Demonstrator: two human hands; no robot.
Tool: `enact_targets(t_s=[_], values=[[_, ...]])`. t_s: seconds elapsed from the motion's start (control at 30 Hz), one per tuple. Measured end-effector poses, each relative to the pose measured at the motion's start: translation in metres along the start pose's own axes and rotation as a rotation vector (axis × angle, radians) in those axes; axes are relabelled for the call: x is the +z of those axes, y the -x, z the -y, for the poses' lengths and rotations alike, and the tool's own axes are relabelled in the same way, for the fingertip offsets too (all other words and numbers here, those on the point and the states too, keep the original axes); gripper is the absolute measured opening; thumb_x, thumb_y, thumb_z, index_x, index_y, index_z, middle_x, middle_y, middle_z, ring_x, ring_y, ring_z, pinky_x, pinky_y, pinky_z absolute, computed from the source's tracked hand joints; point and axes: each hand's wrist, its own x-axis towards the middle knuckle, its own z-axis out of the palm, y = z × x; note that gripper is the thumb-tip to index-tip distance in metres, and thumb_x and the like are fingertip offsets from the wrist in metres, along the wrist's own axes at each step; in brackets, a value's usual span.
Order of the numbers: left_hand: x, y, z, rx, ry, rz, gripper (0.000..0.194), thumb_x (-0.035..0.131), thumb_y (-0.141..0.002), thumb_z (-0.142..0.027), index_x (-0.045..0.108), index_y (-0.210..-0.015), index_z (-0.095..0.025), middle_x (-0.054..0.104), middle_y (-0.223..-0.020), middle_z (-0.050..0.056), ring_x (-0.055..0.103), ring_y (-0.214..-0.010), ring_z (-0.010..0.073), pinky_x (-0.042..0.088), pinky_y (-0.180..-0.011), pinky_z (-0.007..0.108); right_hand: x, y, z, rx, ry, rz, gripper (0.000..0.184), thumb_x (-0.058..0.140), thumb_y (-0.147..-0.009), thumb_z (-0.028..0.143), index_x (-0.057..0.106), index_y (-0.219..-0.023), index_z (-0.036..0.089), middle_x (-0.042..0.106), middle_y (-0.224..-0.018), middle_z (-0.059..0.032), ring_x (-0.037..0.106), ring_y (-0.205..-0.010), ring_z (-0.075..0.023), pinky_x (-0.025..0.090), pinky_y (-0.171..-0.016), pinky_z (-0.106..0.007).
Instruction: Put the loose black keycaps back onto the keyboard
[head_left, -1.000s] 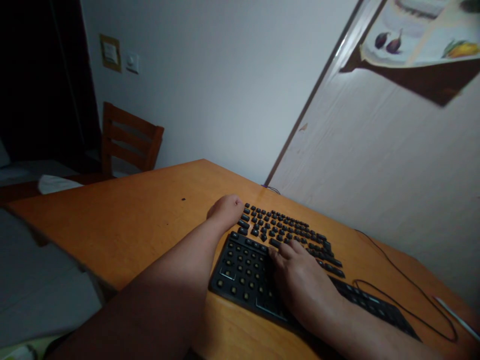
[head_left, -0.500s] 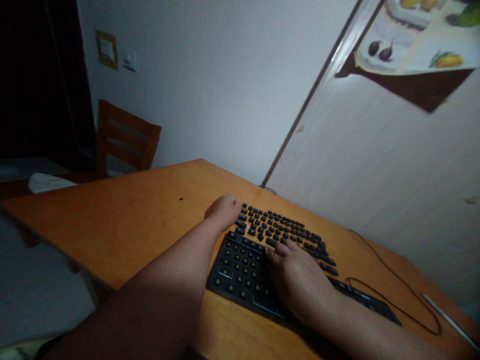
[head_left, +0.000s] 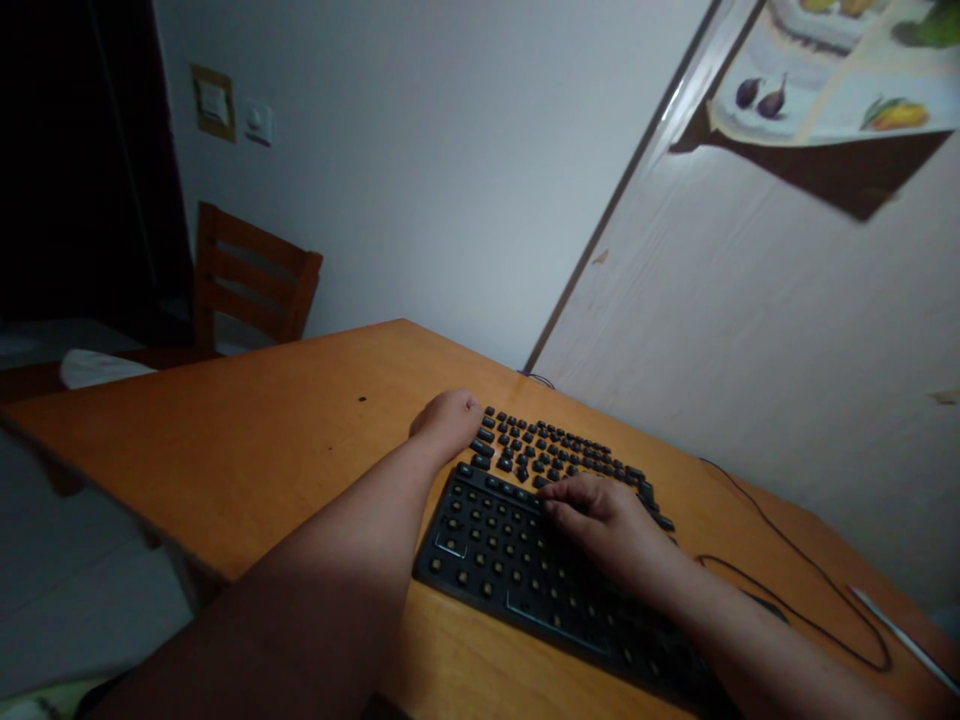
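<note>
A black keyboard (head_left: 517, 560) lies on the wooden table (head_left: 300, 430), most of its key posts bare. A few keycaps (head_left: 491, 482) sit along the left part of its far row. At that row my right hand (head_left: 600, 515) has thumb and forefinger pinched together on a small black keycap, mostly covered by the fingertips. Behind the keyboard, loose black keycaps (head_left: 551, 448) are spread in rows. My left hand (head_left: 446, 420) is curled closed on the table at the left end of these rows; whatever its fingers may hold is hidden.
A thin black cable (head_left: 795, 615) loops over the table's right side, near a pale stick-like object (head_left: 900, 635). One small dark piece (head_left: 362, 399) lies to the left. A wooden chair (head_left: 255, 270) stands beyond the far left edge, and walls border the far side.
My right hand has shifted and turned, its fingertips now at the keyboard's far row and more of the bare key posts uncovered. My left hand has stayed in place.
</note>
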Motion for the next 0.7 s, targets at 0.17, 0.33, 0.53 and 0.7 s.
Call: enact_targets(t_s=[0.17, 0.33, 0.53, 0.7], values=[[0.001, -0.002, 0.002, 0.003, -0.003, 0.004, 0.021, 0.050, -0.082, -0.032, 0.069, -0.081, -0.022, 0.071, -0.086, 0.004, 0.061, -0.073, 0.0172, 0.039, -0.059, 0.025, 0.001, -0.002, 0.005, -0.026, 0.067, 0.001, 0.015, 0.055, -0.085, 0.025, 0.070, -0.085, 0.021, 0.069, -0.082, -0.0024, 0.063, -0.079, -0.0182, 0.047, -0.072, -0.031], [0.001, -0.002, 0.001, -0.005, -0.002, 0.005, 0.022, 0.050, -0.082, -0.034, 0.069, -0.082, -0.023, 0.072, -0.087, 0.003, 0.060, -0.072, 0.0171, 0.038, -0.059, 0.025, 0.003, -0.001, 0.004, -0.076, 0.110, -0.017, 0.015, 0.055, -0.085, 0.024, 0.069, -0.086, 0.020, 0.068, -0.083, -0.0036, 0.062, -0.081, -0.0190, 0.046, -0.074, -0.032], [0.002, -0.002, 0.001, -0.001, -0.010, 0.005, 0.021, 0.050, -0.082, -0.032, 0.069, -0.080, -0.022, 0.071, -0.084, 0.004, 0.060, -0.072, 0.0174, 0.038, -0.059, 0.025, 0.005, -0.002, -0.004, 0.106, -0.187, 0.012, 0.020, 0.054, -0.087, 0.034, 0.067, -0.084, 0.019, 0.064, -0.072, -0.0007, 0.056, -0.065, -0.0146, 0.042, -0.058, -0.026], [0.003, -0.003, 0.003, 0.013, -0.006, 0.001, 0.022, 0.050, -0.082, -0.032, 0.070, -0.081, -0.022, 0.071, -0.085, 0.003, 0.060, -0.072, 0.0173, 0.039, -0.059, 0.025, 0.003, -0.003, -0.002, 0.136, -0.252, 0.027, 0.020, 0.057, -0.085, 0.036, 0.065, -0.081, 0.018, 0.063, -0.069, -0.0004, 0.053, -0.060, -0.0133, 0.040, -0.054, -0.024]])
